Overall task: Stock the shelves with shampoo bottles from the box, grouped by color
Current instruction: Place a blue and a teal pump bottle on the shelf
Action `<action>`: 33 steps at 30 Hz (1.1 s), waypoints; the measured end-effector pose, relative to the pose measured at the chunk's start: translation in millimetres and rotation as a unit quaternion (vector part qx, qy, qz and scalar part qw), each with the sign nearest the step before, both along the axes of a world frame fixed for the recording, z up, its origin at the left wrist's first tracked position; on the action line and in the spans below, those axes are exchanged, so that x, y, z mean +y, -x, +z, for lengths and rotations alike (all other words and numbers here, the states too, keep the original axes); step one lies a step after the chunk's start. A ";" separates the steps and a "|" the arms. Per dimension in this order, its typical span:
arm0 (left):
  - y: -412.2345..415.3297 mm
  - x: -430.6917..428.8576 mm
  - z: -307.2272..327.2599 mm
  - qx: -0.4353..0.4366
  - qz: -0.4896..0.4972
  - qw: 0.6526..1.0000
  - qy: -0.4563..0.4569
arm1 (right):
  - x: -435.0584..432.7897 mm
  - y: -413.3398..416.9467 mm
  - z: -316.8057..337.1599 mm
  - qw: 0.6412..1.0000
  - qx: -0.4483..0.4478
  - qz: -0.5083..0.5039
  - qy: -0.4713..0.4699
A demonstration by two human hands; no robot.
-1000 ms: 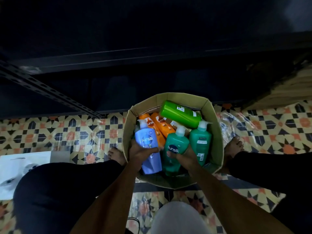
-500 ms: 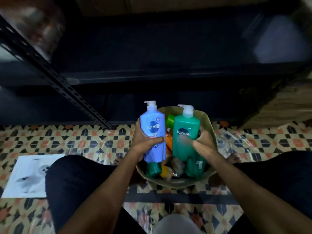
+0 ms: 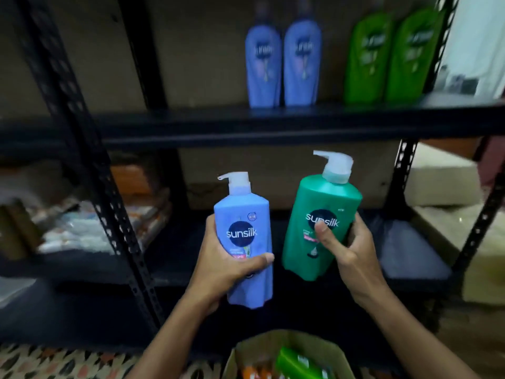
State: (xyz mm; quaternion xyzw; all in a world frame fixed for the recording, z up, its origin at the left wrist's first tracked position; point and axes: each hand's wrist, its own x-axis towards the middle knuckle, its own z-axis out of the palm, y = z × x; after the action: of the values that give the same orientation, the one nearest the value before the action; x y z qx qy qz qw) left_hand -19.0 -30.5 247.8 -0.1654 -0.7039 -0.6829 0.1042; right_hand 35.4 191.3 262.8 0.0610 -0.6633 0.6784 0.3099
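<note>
From the head view, we hold one pump bottle in each hand in front of a black metal rack [image 3: 84,149]. Our left hand [image 3: 218,261] grasps the blue bottle [image 3: 247,236] low on its body, with the fingers [image 3: 211,225] wrapped round its left side and the thumb across the front under the label. The bottle stands upright with its white pump at the top. Our right hand [image 3: 355,253] grasps the green bottle [image 3: 314,214], fingers curled behind its right edge and the thumb pressed on the label. This bottle leans a little to the right. The two bottles are close together but not touching, in the air before the dark lower shelf [image 3: 169,263].

On the upper shelf [image 3: 300,124] two blue bottles [image 3: 282,61] stand side by side. To their right, a little apart, stands a pair of light green bottles [image 3: 388,58].

At the bottom edge is the open cardboard box [image 3: 289,346], with a light green bottle [image 3: 297,363] lying in it and something orange [image 3: 250,373] beside that. The box sits on the patterned tile floor [image 3: 54,362].
</note>
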 end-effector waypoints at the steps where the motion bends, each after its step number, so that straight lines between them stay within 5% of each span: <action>1: 3.5 1.8 18.2 0.019 -0.001 1.000 -0.004 | -0.2 3.7 21.1 1.000 0.028 -0.002 0.001; 7: 26.2 22.7 148.4 0.155 -0.001 0.987 -0.037 | 11.0 36.6 153.7 0.985 0.171 -0.007 0.026; 14: 104.1 55.9 254.7 0.218 0.043 0.974 -0.035 | 50.6 97.4 245.2 0.984 0.167 -0.062 0.013; 27: 180.3 96.1 245.0 0.191 0.016 0.981 0.042 | 100.9 172.5 237.6 0.992 0.073 -0.090 -0.047; 33: 201.7 105.2 226.0 0.185 0.133 0.961 0.160 | 107.8 179.7 216.5 0.991 0.062 -0.077 -0.087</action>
State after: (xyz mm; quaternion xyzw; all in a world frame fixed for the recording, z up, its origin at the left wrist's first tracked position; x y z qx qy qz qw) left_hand -220.7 74.8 473.8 -0.2083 -0.7879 -0.4993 0.2943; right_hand -144.3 299.1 479.3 0.0782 -0.7020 0.5873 0.3952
